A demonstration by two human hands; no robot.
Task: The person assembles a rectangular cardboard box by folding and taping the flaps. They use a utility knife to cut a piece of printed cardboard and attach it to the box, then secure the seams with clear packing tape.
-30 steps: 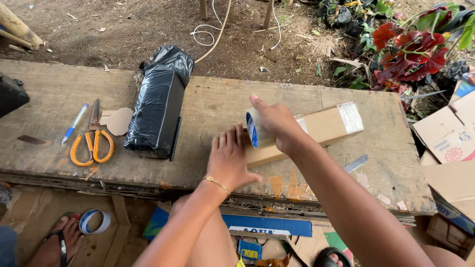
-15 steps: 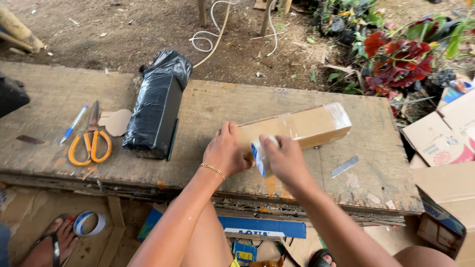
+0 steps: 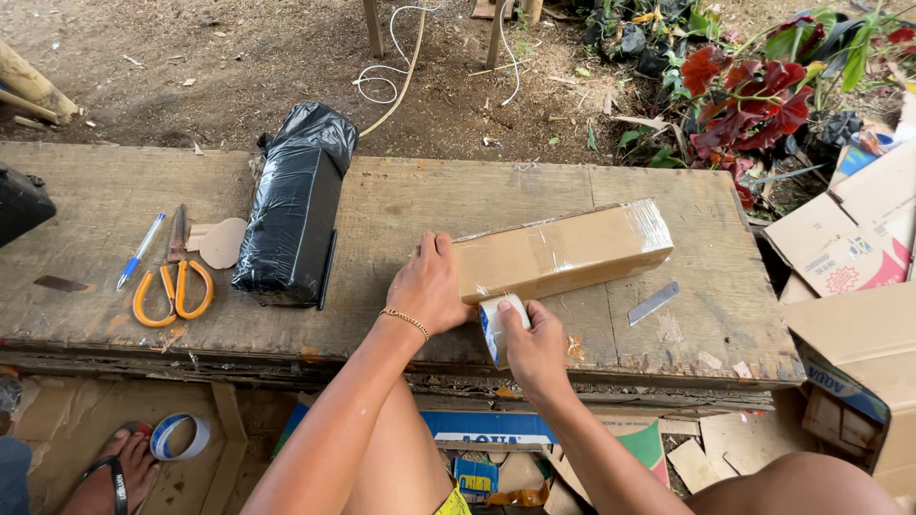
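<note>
Pulled down off the long cardboard box [image 3: 563,250] to its near-left end since half a second ago, right hand [image 3: 536,351] wrapped around a roll of clear tape [image 3: 500,328] at the counter [image 3: 429,200] front edge. Pressed flat on the box's left end, left hand [image 3: 431,286], fingers spread, gripping nothing. Off to the left, black-wrapped parcel [image 3: 291,215], orange scissors [image 3: 172,286] and blue pen [image 3: 139,252]; right of the box, small metal blade [image 3: 654,302].

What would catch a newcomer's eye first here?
Mid-bench, the long cardboard box, glossy with clear tape, is pressed down at its near end by the left hand, while the right hand holds a tape roll against it. To the left lie a black-wrapped parcel and orange-handled scissors.
</note>
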